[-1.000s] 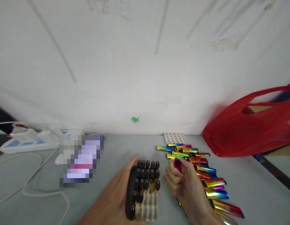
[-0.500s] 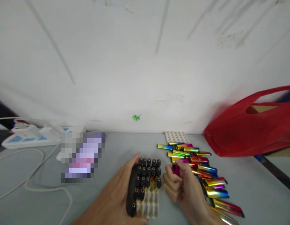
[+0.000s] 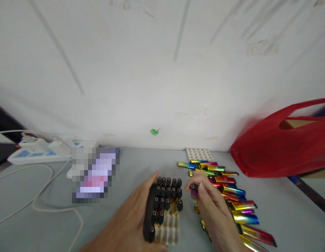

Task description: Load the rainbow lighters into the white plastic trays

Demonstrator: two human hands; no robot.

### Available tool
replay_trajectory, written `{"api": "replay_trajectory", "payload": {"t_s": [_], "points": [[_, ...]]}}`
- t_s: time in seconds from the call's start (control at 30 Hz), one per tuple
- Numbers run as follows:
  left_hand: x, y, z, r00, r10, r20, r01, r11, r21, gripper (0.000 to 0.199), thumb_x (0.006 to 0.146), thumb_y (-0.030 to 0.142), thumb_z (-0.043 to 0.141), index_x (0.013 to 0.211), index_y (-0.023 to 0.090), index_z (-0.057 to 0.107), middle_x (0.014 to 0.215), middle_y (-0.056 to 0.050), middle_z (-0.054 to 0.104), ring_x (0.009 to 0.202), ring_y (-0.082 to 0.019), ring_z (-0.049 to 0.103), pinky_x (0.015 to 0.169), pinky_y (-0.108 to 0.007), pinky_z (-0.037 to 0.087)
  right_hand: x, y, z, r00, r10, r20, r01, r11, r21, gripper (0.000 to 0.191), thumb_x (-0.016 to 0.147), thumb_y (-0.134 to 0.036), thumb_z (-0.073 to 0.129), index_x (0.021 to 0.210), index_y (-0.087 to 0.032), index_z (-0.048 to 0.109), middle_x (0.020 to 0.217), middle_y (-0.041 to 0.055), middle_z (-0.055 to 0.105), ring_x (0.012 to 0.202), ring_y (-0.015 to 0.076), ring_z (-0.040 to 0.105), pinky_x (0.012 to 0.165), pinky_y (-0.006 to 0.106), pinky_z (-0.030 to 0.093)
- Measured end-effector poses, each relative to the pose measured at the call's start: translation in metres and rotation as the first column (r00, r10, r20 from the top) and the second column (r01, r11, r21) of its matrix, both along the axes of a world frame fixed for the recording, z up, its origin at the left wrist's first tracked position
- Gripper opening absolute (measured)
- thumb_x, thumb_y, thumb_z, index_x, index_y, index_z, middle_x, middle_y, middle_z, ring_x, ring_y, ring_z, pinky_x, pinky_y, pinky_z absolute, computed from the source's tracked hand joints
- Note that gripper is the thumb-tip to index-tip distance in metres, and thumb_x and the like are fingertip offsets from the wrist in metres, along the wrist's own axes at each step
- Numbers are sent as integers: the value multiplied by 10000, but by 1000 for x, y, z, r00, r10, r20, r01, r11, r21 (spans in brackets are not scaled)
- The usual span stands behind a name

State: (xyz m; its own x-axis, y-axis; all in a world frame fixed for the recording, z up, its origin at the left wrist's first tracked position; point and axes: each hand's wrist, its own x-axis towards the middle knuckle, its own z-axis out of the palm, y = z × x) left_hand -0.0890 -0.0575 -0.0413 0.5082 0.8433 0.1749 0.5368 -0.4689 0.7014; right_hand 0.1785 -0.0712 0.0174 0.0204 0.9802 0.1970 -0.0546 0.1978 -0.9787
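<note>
My left hand [image 3: 128, 213] is wrapped around the left side of a pale tray [image 3: 166, 232] with rows of slots. Several vapes [image 3: 168, 191] stand upright in it, black mouthpieces up, filling the far rows and the left edge; slots at the near right are bare. Just right of the tray, my right hand [image 3: 212, 210] pinches one vape [image 3: 194, 187] by its black end, its body partly hidden by the fingers. Beyond and beside that hand lies a loose pile of shiny multicoloured vapes [image 3: 232, 190].
A second pale slotted tray [image 3: 199, 154] lies by the wall. At right is a red bag [image 3: 277, 143]. On the left are a power strip [image 3: 41, 154], a white cable [image 3: 54, 209] and a blurred phone-like object [image 3: 99, 175].
My right hand has turned the vape so its black mouthpiece now shows between thumb and fingers. My left hand stays on the tray. The view has shifted slightly.
</note>
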Motion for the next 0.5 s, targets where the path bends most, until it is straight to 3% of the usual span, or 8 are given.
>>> {"api": "replay_trajectory", "payload": {"t_s": [0.07, 0.17, 0.23, 0.4, 0.5], "points": [[0, 0, 1, 1000, -1, 1, 1, 1000, -10, 1706, 607, 332, 1134, 1928, 393, 56, 1957, -153, 351, 1750, -559, 411, 1440, -742, 358, 6, -2, 4, 999, 12, 43, -14, 999, 50, 414, 1119, -685, 730, 1002, -304, 844, 997, 50, 653, 944, 253, 576, 835, 353, 455], [-2, 0, 3, 1000, -25, -18, 24, 999, -49, 1671, 659, 401, 1150, 1929, 397, 63, 1948, -153, 371, 1748, -552, 418, 1444, -736, 363, 10, -4, 6, 993, 112, -45, -111, 993, 30, 409, 1050, -710, 814, 975, -310, 856, 897, 35, 657, 805, 236, 552, 727, 350, 442], [-3, 0, 3, 999, -27, -20, 26, 998, -56, 1660, 685, 441, 1146, 1930, 385, 49, 1945, -174, 368, 1742, -560, 425, 1436, -748, 373, 9, -5, 4, 984, 175, -44, -174, 984, 30, 358, 1025, -674, 864, 1002, -317, 870, 891, 35, 683, 814, 242, 577, 737, 360, 449], [-2, 1, 0, 999, -41, 10, 41, 999, -1, 1715, 643, 376, 1169, 1915, 433, 21, 1934, -170, 379, 1720, -558, 456, 1416, -773, 387, 5, -8, 0, 981, 129, 148, -148, 981, 126, 142, 1074, -514, 867, 1143, -394, 898, 912, 11, 696, 895, 259, 605, 848, 405, 442], [-1, 2, -1, 999, -43, 9, 43, 999, -8, 1765, 619, 359, 1197, 1899, 465, -13, 1929, -175, 377, 1721, -557, 455, 1406, -789, 394, 4, -7, -1, 951, 101, 291, -154, 974, 166, 132, 1089, -443, 859, 1216, -434, 893, 949, 6, 671, 938, 270, 606, 892, 433, 443]]}}
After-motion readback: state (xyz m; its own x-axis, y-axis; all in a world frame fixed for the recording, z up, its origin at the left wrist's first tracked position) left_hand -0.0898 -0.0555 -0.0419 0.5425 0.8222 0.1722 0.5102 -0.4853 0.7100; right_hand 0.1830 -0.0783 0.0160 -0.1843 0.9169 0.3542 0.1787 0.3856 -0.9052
